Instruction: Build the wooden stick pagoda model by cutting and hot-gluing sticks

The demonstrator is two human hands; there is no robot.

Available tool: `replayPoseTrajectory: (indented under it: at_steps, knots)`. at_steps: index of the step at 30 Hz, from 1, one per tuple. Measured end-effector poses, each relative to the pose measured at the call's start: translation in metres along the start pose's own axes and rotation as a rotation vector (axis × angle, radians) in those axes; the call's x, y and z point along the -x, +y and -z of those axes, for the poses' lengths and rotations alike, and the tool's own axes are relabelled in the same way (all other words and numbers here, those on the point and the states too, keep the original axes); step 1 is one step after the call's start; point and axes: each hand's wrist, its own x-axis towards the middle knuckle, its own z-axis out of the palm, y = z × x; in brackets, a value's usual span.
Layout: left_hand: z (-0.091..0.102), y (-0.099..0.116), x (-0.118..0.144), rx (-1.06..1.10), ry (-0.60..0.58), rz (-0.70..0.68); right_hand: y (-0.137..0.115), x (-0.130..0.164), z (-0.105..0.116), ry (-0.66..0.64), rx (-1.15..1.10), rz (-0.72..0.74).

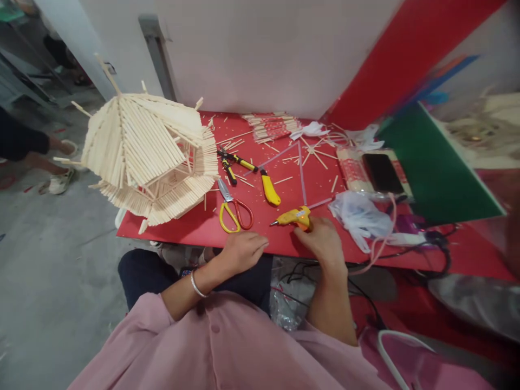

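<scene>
My right hand (322, 238) is closed around the handle of a yellow glue gun (293, 218), whose nozzle points left over the red table. At the table's front edge is my left hand (245, 252), its fingers drawn together; anything inside them is hidden. Just beyond it lie scissors (232, 208) with one yellow and one red handle. A yellow utility knife (270, 187) rests between the scissors and the glue gun. Black-and-yellow pliers (239, 161) lie farther back. On the left stands a model house (150, 157) made of thin wooden sticks.
Bundled sticks (274, 127) lie by the wall, with loose sticks (319, 151) scattered nearby. To the right are a plastic bag (359, 214), a dark phone (382, 172) on a stick pack, a green board (442, 168) and cables (442, 252). Another person's leg (24, 135) shows at far left.
</scene>
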Motion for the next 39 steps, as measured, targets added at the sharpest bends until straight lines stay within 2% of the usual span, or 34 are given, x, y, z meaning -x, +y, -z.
replayPoseTrajectory:
  at_steps: [4, 8, 11, 14, 18, 25, 32, 36, 39]
  knots:
    - [0.007, -0.007, -0.006, -0.106, -0.001, 0.016, 0.001, 0.000, 0.015, 0.050, 0.066, 0.074]
    - [0.017, -0.016, -0.012, -0.180, -0.094, 0.060, -0.014, -0.021, 0.048, 0.116, 0.094, 0.174]
    - [0.025, -0.020, -0.012, -0.209, -0.130, 0.106, -0.029, -0.050, 0.070, -0.046, 0.083, 0.279]
    - [0.033, -0.023, -0.009, -0.252, -0.126, 0.180, -0.040, -0.079, 0.078, -0.220, 0.136, 0.340]
    - [0.040, -0.027, -0.004, -0.260, -0.100, 0.229, -0.057, -0.101, 0.071, -0.271, 0.182, 0.384]
    - [0.041, -0.029, -0.002, -0.223, 0.129, 0.260, -0.123, -0.112, 0.055, -0.277, 0.117, 0.588]
    - [0.035, -0.029, 0.013, -0.192, 0.193, 0.307, -0.171, -0.122, 0.034, -0.159, 0.083, 0.546]
    - [0.033, -0.035, 0.018, -0.177, 0.212, 0.325, -0.185, -0.129, 0.022, -0.138, 0.030, 0.538]
    - [0.026, -0.041, 0.016, -0.079, 0.185, 0.331, -0.188, -0.135, 0.019, -0.134, 0.019, 0.536]
